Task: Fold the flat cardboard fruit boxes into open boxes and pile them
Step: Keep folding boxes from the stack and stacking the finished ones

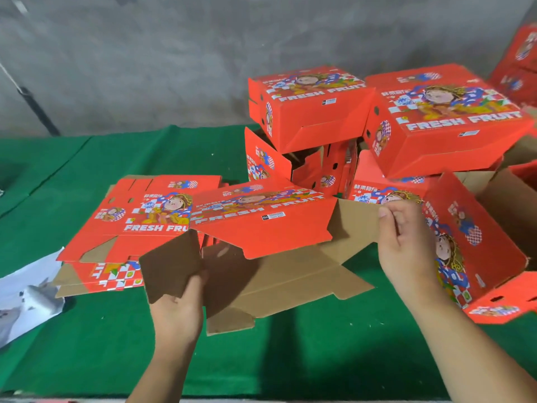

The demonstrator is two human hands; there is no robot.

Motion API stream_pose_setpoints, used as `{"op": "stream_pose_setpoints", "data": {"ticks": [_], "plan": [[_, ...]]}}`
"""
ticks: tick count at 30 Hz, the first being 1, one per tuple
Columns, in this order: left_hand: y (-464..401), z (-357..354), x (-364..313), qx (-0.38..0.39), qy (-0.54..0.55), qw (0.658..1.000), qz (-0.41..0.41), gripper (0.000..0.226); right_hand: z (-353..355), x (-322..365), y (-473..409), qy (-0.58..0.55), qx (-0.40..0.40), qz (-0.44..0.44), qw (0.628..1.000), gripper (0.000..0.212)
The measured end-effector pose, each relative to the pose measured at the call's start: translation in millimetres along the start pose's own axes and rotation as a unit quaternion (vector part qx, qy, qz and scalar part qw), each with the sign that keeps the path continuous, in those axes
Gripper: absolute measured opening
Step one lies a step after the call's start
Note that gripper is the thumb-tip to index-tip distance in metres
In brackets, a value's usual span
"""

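Note:
A red "FRESH FRUIT" cardboard box is half unfolded in front of me, its brown inside and flaps spread over the green table. My left hand grips a brown flap at the box's near left corner. My right hand pinches the top edge of a brown panel on the box's right side. A stack of flat red boxes lies to the left. Several folded red boxes are piled at the back centre and right.
The green cloth covers the table in front of a grey wall. A white and grey printed sheet lies at the left edge. More red boxes stand at the far right, and an open brown box sits beside my right hand.

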State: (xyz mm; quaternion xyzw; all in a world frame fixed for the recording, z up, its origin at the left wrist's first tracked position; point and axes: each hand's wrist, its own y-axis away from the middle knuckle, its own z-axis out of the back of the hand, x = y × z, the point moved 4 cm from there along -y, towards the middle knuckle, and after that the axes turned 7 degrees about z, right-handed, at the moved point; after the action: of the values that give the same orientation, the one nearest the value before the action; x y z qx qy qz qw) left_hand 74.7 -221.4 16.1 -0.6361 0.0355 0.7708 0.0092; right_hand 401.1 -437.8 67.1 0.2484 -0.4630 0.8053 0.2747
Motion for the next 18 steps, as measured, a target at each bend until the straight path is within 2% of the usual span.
{"op": "stream_pose_setpoints", "data": {"ticks": [4,6,8,11,13,16,18], "plan": [[-25.4,-2.0,-14.3,-0.001,0.049,0.999,-0.021,0.017,-6.2,5.1,-8.2,0.006,-0.008,-0.008,1.0,0.006],[-40.6,-6.6,-22.5,-0.002,0.06,0.998,-0.025,0.008,-14.2,9.6,-12.2,-0.003,-0.004,-0.016,1.0,0.006],[-57.4,-12.9,-27.3,-0.001,0.066,0.998,-0.013,0.008,-21.8,15.6,-18.9,0.0,-0.002,-0.02,1.0,0.009],[-82.3,-22.4,-28.5,0.02,0.065,0.998,-0.013,0.019,-34.0,23.7,-30.0,0.013,-0.006,-0.031,0.999,0.006],[-93.8,-29.2,-33.2,0.053,0.044,0.997,-0.043,0.041,-48.6,26.0,-35.1,-0.003,-0.003,-0.05,0.999,0.008],[-98.6,-38.2,-53.8,0.127,0.035,0.986,-0.106,0.028,-81.1,28.0,-35.0,-0.076,0.07,-0.093,0.99,0.007],[-102.6,-43.5,-66.3,0.163,0.043,0.979,-0.119,0.011,-97.2,26.7,-30.6,-0.093,0.141,-0.143,0.975,0.022]]}}
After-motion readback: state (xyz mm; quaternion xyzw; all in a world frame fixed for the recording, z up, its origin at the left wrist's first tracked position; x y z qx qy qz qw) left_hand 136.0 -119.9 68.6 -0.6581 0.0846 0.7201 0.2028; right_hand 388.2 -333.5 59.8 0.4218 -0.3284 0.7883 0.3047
